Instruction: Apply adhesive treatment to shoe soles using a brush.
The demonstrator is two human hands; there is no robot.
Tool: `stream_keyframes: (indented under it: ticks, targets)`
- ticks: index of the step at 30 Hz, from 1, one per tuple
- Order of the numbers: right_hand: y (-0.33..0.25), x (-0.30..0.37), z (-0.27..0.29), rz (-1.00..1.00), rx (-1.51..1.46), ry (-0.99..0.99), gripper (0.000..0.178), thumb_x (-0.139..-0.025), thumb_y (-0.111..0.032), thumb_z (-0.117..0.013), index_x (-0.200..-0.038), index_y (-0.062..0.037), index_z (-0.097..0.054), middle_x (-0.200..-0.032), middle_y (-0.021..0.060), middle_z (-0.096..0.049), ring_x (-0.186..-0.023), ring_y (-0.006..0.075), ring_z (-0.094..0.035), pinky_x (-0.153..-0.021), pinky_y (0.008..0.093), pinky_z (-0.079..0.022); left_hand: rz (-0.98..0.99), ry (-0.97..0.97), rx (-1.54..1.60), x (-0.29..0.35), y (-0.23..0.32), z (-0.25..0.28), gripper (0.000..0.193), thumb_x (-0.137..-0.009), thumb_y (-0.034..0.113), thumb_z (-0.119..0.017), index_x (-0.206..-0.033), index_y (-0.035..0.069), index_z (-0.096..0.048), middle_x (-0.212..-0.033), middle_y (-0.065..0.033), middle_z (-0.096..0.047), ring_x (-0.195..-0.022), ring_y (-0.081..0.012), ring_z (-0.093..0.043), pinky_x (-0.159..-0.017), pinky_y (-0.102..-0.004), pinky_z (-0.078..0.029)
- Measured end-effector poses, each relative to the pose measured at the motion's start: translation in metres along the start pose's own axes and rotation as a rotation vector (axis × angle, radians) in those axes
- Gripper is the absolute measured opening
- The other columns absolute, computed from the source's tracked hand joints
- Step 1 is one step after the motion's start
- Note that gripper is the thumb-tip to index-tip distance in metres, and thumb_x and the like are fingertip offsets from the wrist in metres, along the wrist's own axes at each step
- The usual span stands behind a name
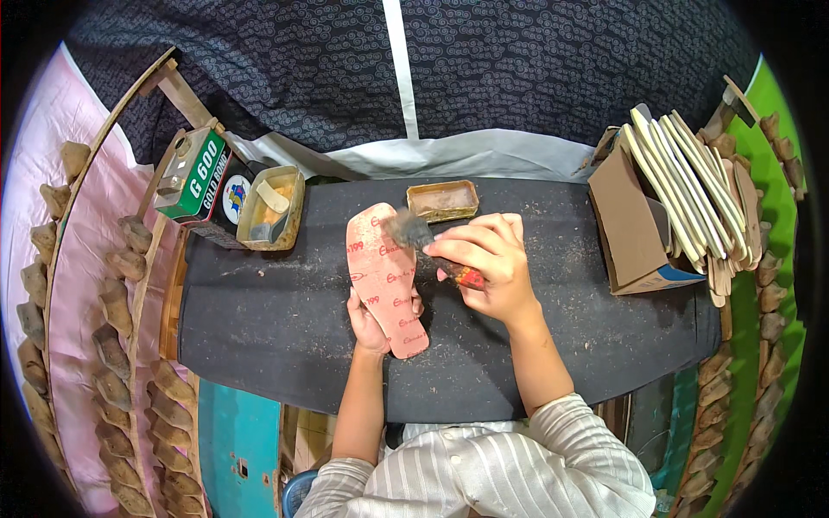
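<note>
Pink sole (384,281): wide end forward (axis slants left).

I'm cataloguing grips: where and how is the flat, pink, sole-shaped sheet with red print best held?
Likely the narrower lower half of the flat, pink, sole-shaped sheet, by its side edges, coming from beneath on the person's side, as the left hand does. It is slim enough there for one hand to span, and this grip leaves the wide upper end uncovered by that hand.

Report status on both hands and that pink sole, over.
Left hand holding pink sole. Right hand gripping brush over sole's far end, contact unclear. Nothing visibly blocking brush.
</note>
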State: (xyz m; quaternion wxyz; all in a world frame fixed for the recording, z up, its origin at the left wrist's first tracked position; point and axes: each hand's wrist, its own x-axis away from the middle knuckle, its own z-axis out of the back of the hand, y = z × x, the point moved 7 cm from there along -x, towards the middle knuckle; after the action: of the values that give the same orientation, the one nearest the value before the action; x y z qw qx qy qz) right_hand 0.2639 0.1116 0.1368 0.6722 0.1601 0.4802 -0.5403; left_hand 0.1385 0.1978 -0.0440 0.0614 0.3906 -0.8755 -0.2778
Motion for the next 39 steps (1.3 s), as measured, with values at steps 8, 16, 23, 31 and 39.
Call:
stream_keyframes:
  ticks: [8, 16, 23, 31, 39]
  targets:
    - [0.005, 0.000, 0.001, 0.018, -0.072, -0.048, 0.027, -0.061, -0.020, -0.075, -0.088, -0.0193, -0.071, -0.086, -0.0047, -0.065, -0.076, 0.0171, -0.054, -0.079, 0.0323, -0.035, 0.017, -0.038, 0.076, 0.001, 0.003, 0.000, 0.076, -0.083, 0.069, -0.030, -0.126, 0.007, -0.042, -0.097, -0.0146, -0.056, -0.075, -0.0268, -0.056, -0.066, -0.0388, -0.045]
    - [-0.001, 0.002, -0.004, 0.054, -0.118, -0.236, 0.030, -0.061, -0.019, -0.074, -0.091, -0.0214, -0.070, -0.090, -0.0059, -0.065, -0.081, 0.0162, -0.054, -0.079, 0.0325, -0.035, 0.014, -0.028, 0.075, 0.000, 0.003, 0.005, 0.078, -0.082, 0.070, -0.029, -0.126, 0.007, -0.042, -0.097, -0.0149, -0.056, -0.075, -0.0274, -0.056, -0.065, -0.0390, -0.044]
    - [0.002, 0.001, -0.006, 0.061, 0.010, -0.089, 0.030, -0.059, -0.021, -0.078, -0.088, -0.0213, -0.071, -0.088, -0.0063, -0.066, -0.079, 0.0157, -0.053, -0.078, 0.0323, -0.035, 0.021, -0.059, 0.094, 0.001, 0.005, -0.002, 0.077, -0.082, 0.070, -0.028, -0.123, 0.007, -0.044, -0.096, -0.0158, -0.056, -0.075, -0.0275, -0.056, -0.065, -0.0393, -0.044]
    - [0.002, 0.001, -0.006, 0.018, -0.149, -0.161, 0.037, -0.056, -0.008, -0.072, -0.091, -0.0203, -0.069, -0.092, -0.0061, -0.065, -0.083, 0.0158, -0.055, -0.079, 0.0322, -0.035, 0.008, -0.041, 0.115, 0.001, 0.006, 0.001, 0.077, -0.082, 0.069, -0.029, -0.126, 0.007, -0.042, -0.096, -0.0155, -0.056, -0.075, -0.0273, -0.055, -0.066, -0.0392, -0.044]
    - [0.003, 0.002, -0.011, -0.002, -0.257, -0.291, 0.039, -0.056, -0.008, -0.072, -0.092, -0.0200, -0.069, -0.093, -0.0050, -0.065, -0.086, 0.0171, -0.055, -0.081, 0.0333, -0.036, -0.020, -0.023, 0.032, 0.002, 0.006, 0.010, 0.080, -0.082, 0.070, -0.029, -0.130, 0.006, -0.039, -0.098, -0.0156, -0.057, -0.076, -0.0271, -0.056, -0.066, -0.0390, -0.044]
